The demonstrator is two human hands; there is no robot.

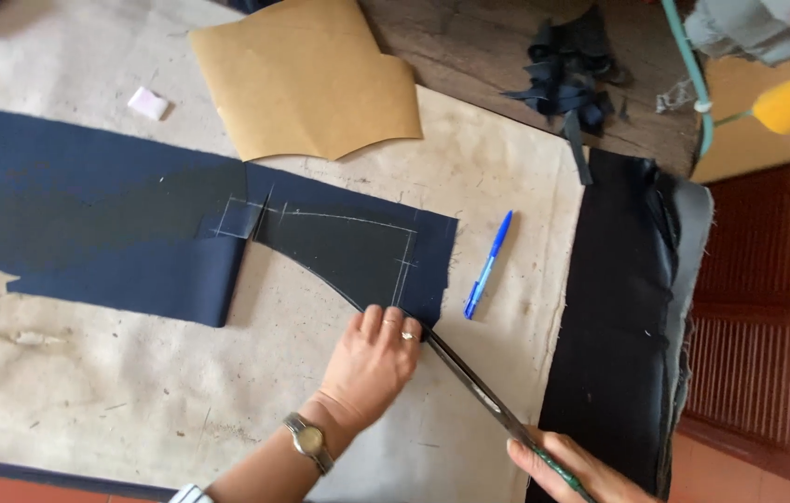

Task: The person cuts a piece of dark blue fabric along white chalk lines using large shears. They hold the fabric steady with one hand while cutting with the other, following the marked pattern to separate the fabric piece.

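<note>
Your left hand (372, 359) presses flat on the navy cloth (134, 233); your right hand (567, 466) grips the scissors (474, 387) just beside it.

A cloth-covered worktable (88, 391) stands over red floor tiles (768, 317) (soft daylight throughout).

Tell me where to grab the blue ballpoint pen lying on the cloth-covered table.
Pinch the blue ballpoint pen mid-barrel from above, fingers across its width. It lies flat and diagonal on the bare table cover, clear of the navy fabric, so both long sides are open.
</note>
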